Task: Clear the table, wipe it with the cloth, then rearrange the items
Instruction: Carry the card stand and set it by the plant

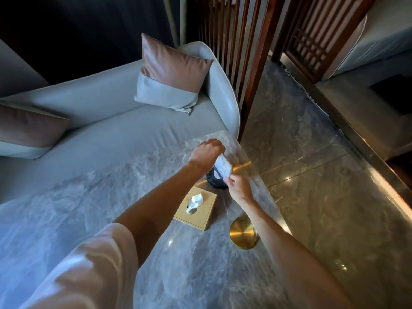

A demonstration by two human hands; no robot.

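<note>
Both hands, left hand and right hand, grasp a white card over the grey marble worktop, the wooden tissue box and round brass dish apparently already rearranged.

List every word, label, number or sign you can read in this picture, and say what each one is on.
None can be read.
White card, held by the left hand and right hand: faint marks on its face, too blurred to read.
Dark round object under the card: a pale patch on top, possibly a label, too blurred to read.
Tissue box: no print visible.
Gold dish: no print visible.
</note>
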